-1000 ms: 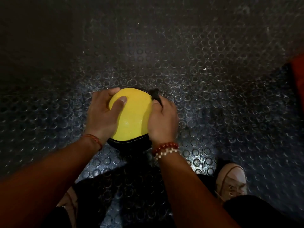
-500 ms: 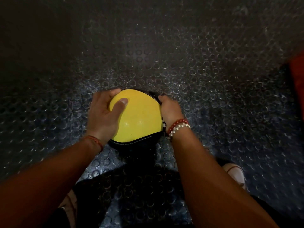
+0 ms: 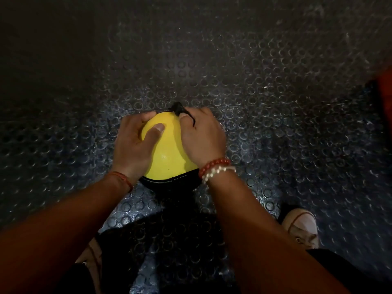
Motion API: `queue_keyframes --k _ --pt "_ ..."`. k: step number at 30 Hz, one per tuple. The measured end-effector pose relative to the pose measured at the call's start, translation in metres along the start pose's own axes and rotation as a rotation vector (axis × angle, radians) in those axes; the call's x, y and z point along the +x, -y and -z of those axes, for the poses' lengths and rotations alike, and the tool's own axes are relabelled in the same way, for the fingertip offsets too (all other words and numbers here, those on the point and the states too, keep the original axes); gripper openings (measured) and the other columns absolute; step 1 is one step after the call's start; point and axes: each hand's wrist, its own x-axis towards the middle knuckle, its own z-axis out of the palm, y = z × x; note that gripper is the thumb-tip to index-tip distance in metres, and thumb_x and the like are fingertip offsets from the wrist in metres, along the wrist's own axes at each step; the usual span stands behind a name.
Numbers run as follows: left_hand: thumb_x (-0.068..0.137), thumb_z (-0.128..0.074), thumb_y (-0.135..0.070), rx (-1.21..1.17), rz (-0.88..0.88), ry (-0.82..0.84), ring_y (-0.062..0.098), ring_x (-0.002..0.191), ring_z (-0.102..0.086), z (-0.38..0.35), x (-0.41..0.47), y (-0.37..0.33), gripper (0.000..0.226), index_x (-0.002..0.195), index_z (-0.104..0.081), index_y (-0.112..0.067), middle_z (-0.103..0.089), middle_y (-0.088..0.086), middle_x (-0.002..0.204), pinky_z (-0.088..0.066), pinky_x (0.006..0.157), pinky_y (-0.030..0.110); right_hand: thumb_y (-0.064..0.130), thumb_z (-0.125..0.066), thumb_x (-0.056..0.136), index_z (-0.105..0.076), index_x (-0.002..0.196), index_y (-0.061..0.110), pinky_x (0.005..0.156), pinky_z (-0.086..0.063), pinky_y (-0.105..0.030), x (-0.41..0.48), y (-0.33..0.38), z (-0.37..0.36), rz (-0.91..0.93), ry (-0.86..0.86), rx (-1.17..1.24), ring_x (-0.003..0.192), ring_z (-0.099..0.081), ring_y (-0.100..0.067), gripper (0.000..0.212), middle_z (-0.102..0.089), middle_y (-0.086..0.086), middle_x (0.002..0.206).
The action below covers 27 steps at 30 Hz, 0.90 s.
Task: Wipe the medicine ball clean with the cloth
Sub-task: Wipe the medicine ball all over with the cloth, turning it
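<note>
The wipe called for firm, overlapping strokes with the medicine ball (image 3: 167,153) braced against rolling. Your left hand (image 3: 135,143) cupped it, fingers curled round its far left side, thumb on the yellow. Your right hand (image 3: 201,136) pinched the dark cloth (image 3: 180,109) against its upper right, under your fingertips

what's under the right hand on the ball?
A dark cloth pokes out beyond the right hand, against the yellow medicine ball. How much cloth lies beneath the palm is covered.
</note>
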Motion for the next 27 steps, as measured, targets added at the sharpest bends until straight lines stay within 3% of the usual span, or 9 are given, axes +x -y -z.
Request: queue_keyframes --k 2,4,7,10,13,16,19,23,27 --pt "0.075 -0.048 -0.063 -0.001 0.008 -0.002 -0.026 0.097 -0.043 0.0 0.001 0.0 0.055 0.119 -0.059 -0.034 -0.046 -0.015 0.112 -0.031 0.083 -0.003 0.035 -0.042 0.096 -0.067 0.09 0.024 0.062 -0.038 -0.026 0.017 -0.003 0.003 -0.088 0.116 0.077 0.075 -0.051 -0.015 0.028 -0.055 0.004 0.089" --pt "0.075 -0.049 -0.063 -0.007 0.014 -0.004 -0.025 0.098 -0.044 0.0 0.002 0.0 0.052 0.118 -0.059 -0.036 -0.046 -0.012 0.114 -0.032 0.084 -0.001 0.032 -0.044 0.095 -0.064 0.076 0.02 0.062 -0.04 -0.027 0.03 -0.01 0.007 -0.225 0.17 0.213 0.069 -0.051 -0.014 0.03 -0.057 0.004 0.078" --pt "0.077 -0.05 -0.063 -0.031 0.036 -0.011 -0.015 0.103 -0.048 0.0 0.001 0.003 0.048 0.117 -0.059 -0.039 -0.049 -0.011 0.119 -0.037 0.09 0.012 0.028 -0.043 0.098 -0.065 0.084 0.015 0.072 -0.04 -0.026 0.031 -0.028 0.011 -0.435 0.255 0.336 0.079 -0.055 -0.014 0.029 -0.063 -0.006 0.099" --pt "0.077 -0.051 -0.063 -0.03 0.046 -0.021 -0.008 0.103 -0.051 0.0 0.001 0.003 0.046 0.117 -0.059 -0.04 -0.049 -0.011 0.119 -0.039 0.091 0.016 0.035 -0.044 0.095 -0.066 0.107 0.009 0.102 -0.041 -0.038 0.012 -0.048 0.002 -0.648 0.195 0.43 0.11 -0.057 -0.025 0.036 -0.06 -0.008 0.121" --pt "0.077 -0.051 -0.062 0.002 0.034 -0.022 -0.012 0.1 -0.048 -0.001 0.0 0.0 0.049 0.118 -0.06 -0.037 -0.048 -0.011 0.116 -0.035 0.087 0.008 0.029 -0.042 0.097 -0.066 0.107 0.01 0.103 -0.039 -0.037 -0.006 -0.047 -0.003 -0.713 0.065 0.513 0.116 -0.053 -0.026 0.032 -0.058 -0.007 0.118" --pt "0.082 -0.054 -0.053 0.023 0.038 -0.024 -0.009 0.099 -0.048 -0.001 -0.001 -0.003 0.049 0.124 -0.062 -0.029 -0.046 -0.01 0.116 -0.032 0.083 0.003 0.02 -0.04 0.098 -0.06 0.118 0.009 0.083 -0.042 -0.025 -0.023 -0.035 -0.008 -0.667 -0.117 0.592 0.102 -0.055 -0.017 0.031 -0.057 -0.004 0.119" --pt "0.08 -0.052 -0.057 0.029 0.027 -0.023 -0.016 0.098 -0.045 0.0 -0.002 -0.005 0.056 0.126 -0.062 -0.027 -0.046 -0.01 0.118 -0.031 0.083 0.0 0.031 -0.043 0.096 -0.06 0.12 0.021 0.085 -0.042 -0.029 -0.038 -0.021 -0.012 -0.515 -0.24 0.514 0.103 -0.053 -0.011 0.032 -0.054 0.006 0.119" --pt "0.074 -0.046 -0.064 0.032 0.012 -0.016 0.002 0.107 -0.048 -0.001 -0.003 -0.007 0.065 0.125 -0.061 -0.027 -0.046 -0.009 0.119 -0.032 0.088 0.005 0.035 -0.046 0.092 -0.058 0.126 0.029 0.09 -0.041 -0.031 -0.035 -0.009 -0.012 -0.183 -0.249 0.193 0.108 -0.052 -0.014 0.036 -0.051 0.007 0.125" --pt "0.073 -0.045 -0.066 0.031 0.022 0.002 0.002 0.107 -0.046 -0.001 0.0 -0.007 0.067 0.125 -0.06 -0.028 -0.045 -0.008 0.118 -0.03 0.085 0.001 0.037 -0.044 0.092 -0.062 0.118 0.029 0.08 -0.044 -0.033 -0.01 -0.004 -0.003 -0.106 -0.098 0.035 0.097 -0.055 -0.02 0.032 -0.054 0.003 0.115"
